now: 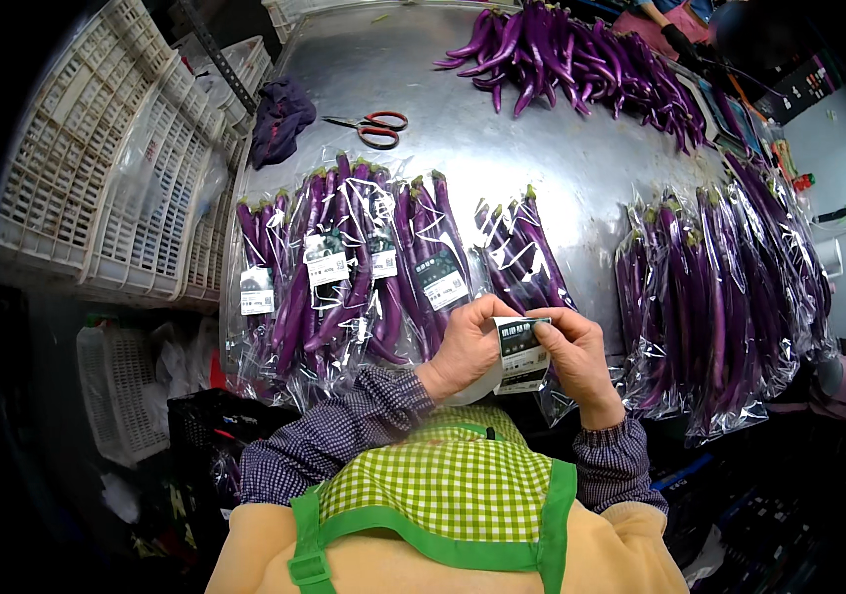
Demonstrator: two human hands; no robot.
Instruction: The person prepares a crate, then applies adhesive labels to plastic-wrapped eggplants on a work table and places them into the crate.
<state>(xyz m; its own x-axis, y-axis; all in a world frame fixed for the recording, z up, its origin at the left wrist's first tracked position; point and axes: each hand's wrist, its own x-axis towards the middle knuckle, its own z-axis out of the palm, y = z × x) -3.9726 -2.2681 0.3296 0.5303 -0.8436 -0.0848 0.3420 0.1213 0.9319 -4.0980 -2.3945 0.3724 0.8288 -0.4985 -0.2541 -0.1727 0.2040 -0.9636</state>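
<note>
Close in front of my apron, a strip of printed green-and-white labels hangs between my two hands. My left hand is closed on its left edge, and a pale rounded thing, perhaps the label roll, shows below that hand. Thumb and fingers of my right hand pinch the strip's upper right corner. Just beyond lies a clear bag of purple eggplants with no label visible. To its left are several bagged eggplants bearing labels, the nearest being a labelled bag.
Many bagged eggplants lie at the right. A loose eggplant heap covers the far side, where another person's arm shows. Red-handled scissors and a dark cloth rest on the metal table. White crates stand left.
</note>
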